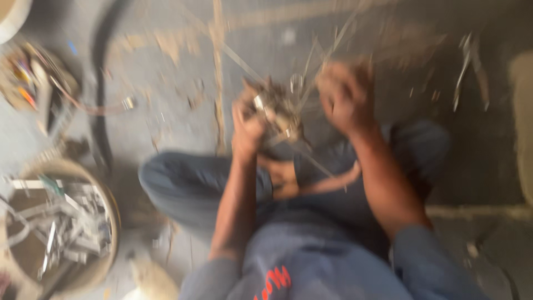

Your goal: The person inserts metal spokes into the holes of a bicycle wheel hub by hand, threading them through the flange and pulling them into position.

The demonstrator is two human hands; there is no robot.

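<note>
The view is badly blurred. Both my hands are raised over my crossed legs. My left hand [247, 125] is closed around a grimy metal hub [277, 111] from which thin wire spokes [319, 55] fan up and outward. My right hand [344, 97] is curled at the hub's right side, fingers bent around the spokes there. A bare foot [280, 175] shows just below the hub, between my knees.
A round basket [105, 222] full of metal tools and parts sits at lower left. A black rubber tyre strip [100, 83] curves along the dusty floor at left. A tray of small parts [28, 78] lies at upper left. Pliers-like tools [469, 72] lie at upper right.
</note>
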